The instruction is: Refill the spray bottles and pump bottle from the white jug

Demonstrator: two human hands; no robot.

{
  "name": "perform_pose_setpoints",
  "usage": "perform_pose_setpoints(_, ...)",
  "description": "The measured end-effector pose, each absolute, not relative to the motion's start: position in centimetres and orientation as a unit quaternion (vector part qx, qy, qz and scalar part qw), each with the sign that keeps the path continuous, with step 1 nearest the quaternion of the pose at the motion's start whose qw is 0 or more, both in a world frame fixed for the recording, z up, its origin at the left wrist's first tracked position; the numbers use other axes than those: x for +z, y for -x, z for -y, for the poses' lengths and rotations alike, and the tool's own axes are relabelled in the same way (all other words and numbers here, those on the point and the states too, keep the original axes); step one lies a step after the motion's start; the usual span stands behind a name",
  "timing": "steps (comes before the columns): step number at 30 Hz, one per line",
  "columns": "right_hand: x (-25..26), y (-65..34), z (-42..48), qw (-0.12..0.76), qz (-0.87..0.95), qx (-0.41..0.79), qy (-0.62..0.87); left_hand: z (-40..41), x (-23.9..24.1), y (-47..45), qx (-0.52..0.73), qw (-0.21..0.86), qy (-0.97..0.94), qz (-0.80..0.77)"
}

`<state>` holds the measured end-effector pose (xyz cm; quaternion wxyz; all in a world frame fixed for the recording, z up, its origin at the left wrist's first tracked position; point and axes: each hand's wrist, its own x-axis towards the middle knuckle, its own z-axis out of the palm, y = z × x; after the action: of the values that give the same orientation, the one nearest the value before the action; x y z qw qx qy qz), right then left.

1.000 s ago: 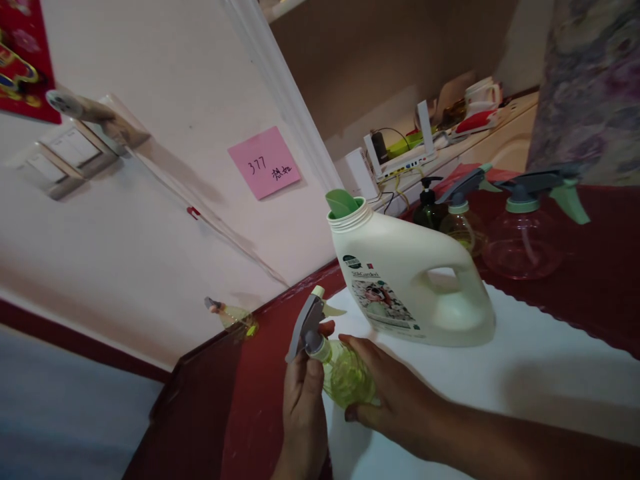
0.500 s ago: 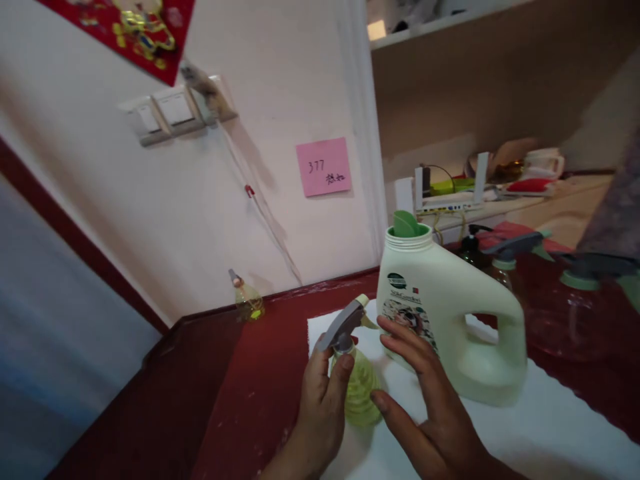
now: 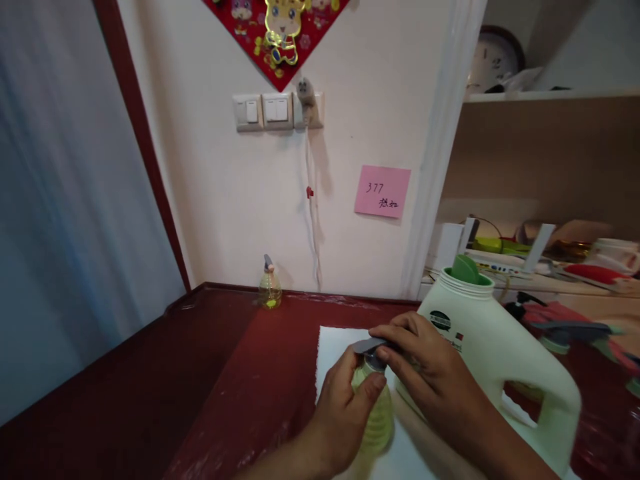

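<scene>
A yellow-green spray bottle (image 3: 379,421) with a grey trigger head (image 3: 369,346) stands on a white sheet (image 3: 327,350) in front of me. My left hand (image 3: 345,417) wraps round the bottle's neck from the left. The fingers and thumb of my right hand (image 3: 420,360) are closed on the grey trigger head, covering its nozzle end. Just right of my hands is a large pale green jug (image 3: 520,353); its neck is uncapped and a green scoop (image 3: 465,269) sticks out of it. My right hand and forearm hide part of the jug's label.
A similar spray bottle (image 3: 270,288) stands by the wall at the back of the dark red table (image 3: 240,373). Several bottles with sprayer or pump tops (image 3: 555,337) are at the right. A white router (image 3: 505,267) sits beyond the jug.
My right hand has gone from open beside the spray bottle to gripping its trigger head. My left hand keeps its hold. The view has levelled and turned left.
</scene>
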<state>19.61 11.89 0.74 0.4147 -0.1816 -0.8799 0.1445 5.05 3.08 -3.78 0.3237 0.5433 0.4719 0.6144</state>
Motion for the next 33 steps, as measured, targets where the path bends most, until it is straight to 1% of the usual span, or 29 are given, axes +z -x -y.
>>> perform_pose_setpoints(6, 0.5, -19.3, -11.0, 0.417, 0.888, 0.073, 0.180, -3.1, -4.5, -5.5, 0.667, 0.381, -0.477, -0.427)
perform_pose_setpoints(11, 0.1, -18.9, -10.3, 0.422, 0.887, -0.019, 0.186, -3.5, -4.3, -6.0, 0.692, 0.366, -0.440, -0.440)
perform_pose_setpoints(15, 0.0, -18.7, -9.8, 0.431, 0.878, -0.080, 0.192, -3.4, -4.1, -6.1, 0.695, 0.348, -0.451, -0.439)
perform_pose_setpoints(18, 0.1, -18.6, -9.7, 0.435, 0.876, -0.079, 0.195, -3.1, -4.4, -5.9, 0.684, 0.329, -0.480, -0.441)
perform_pose_setpoints(25, 0.1, -18.7, -9.7, 0.431, 0.877, -0.093, 0.190, -2.5, -3.9, -5.6, 0.636, 0.332, -0.520, -0.463)
perform_pose_setpoints(30, 0.1, -18.6, -9.7, 0.430, 0.876, -0.097, 0.197, -3.2, -3.4, -5.6, 0.673, 0.315, -0.465, -0.481)
perform_pose_setpoints(33, 0.2, -18.6, -9.8, 0.428, 0.878, -0.091, 0.195, -3.4, -3.5, -5.3, 0.662, 0.303, -0.481, -0.489)
